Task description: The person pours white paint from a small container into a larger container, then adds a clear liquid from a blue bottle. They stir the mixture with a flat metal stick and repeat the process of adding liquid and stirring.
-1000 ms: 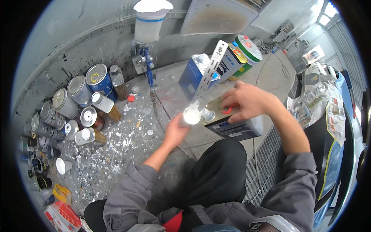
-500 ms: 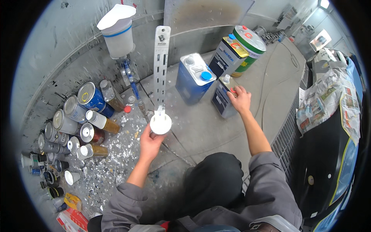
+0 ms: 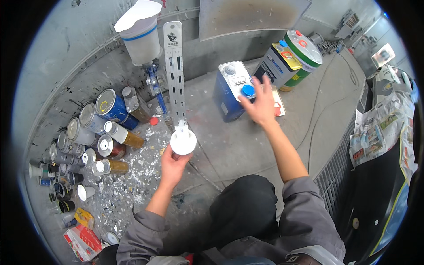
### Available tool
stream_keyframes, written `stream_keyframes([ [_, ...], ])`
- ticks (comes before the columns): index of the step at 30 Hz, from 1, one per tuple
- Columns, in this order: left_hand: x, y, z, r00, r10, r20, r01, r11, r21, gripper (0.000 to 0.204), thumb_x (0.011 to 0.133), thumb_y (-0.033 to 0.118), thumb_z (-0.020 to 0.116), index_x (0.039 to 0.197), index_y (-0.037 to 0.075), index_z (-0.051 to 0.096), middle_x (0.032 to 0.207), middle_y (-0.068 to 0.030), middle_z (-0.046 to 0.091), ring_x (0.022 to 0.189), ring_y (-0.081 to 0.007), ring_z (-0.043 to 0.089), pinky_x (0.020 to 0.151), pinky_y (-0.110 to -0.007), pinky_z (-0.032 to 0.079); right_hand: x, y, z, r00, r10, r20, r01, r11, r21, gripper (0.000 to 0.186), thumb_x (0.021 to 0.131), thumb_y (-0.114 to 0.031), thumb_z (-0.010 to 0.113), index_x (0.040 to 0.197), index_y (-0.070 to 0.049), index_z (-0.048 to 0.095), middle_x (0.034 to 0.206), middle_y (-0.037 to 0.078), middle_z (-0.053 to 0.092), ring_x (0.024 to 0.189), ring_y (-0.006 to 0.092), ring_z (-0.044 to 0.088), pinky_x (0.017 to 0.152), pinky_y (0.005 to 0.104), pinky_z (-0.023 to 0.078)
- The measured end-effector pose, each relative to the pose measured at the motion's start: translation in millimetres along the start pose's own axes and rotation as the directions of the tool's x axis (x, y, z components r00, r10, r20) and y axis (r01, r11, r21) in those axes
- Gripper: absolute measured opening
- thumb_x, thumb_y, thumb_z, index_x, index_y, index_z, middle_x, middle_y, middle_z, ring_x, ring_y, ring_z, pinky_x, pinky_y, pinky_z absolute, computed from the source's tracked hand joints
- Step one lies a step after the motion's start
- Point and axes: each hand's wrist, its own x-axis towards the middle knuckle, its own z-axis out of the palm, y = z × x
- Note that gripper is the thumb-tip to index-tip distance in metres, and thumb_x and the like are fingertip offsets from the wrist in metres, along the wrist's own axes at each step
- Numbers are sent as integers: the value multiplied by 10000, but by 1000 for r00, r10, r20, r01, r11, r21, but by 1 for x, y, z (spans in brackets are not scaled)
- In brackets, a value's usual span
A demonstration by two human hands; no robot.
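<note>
On the floor, the left hand [image 3: 173,164] grips a white cup [image 3: 183,141] holding a stir stick [image 3: 175,70]. The right hand [image 3: 260,102], fingers spread, hovers beside a blue can [image 3: 229,95].

I see a grey concrete floor [image 3: 309,119] speckled with paint, a metal wall [image 3: 66,66] at its far edge, a grate [image 3: 335,176] right.

I am seeing my own body wearing a grey work jacket, its sleeves pushed up to the elbows, baring both forearms, and black trousers covering my knee.
</note>
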Motion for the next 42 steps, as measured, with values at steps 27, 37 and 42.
stream_keyframes([
  [27, -1, 15, -9, 978, 90, 188, -77, 994, -77, 717, 919, -80, 740, 1598, 2, 527, 1375, -79, 732, 1173, -159, 742, 986, -315, 594, 110, -228, -254, 210, -398, 893, 372, 877, 303, 473, 750, -345, 878, 1048, 15, 806, 1074, 174, 766, 1013, 362, 731, 909, 423, 575],
  [37, -13, 16, 4, 961, 148, 233, -155, 988, 11, 683, 874, -35, 822, 1521, 26, 610, 1364, -109, 716, 1122, -177, 758, 933, -330, 615, 107, -290, -213, 105, -71, 992, 449, 893, 17, 496, 778, -430, 829, 1072, -30, 837, 1024, 186, 800, 972, 365, 765, 856, 440, 598],
  [42, -14, 13, 4, 964, 148, 221, -157, 987, 22, 681, 854, -19, 842, 1495, 15, 617, 1395, -156, 701, 1116, -215, 766, 899, -340, 631, 108, -304, -200, 43, 47, 998, 459, 887, -61, 537, 781, -445, 848, 1110, -22, 825, 1101, 178, 787, 1021, 367, 750, 885, 436, 587],
])
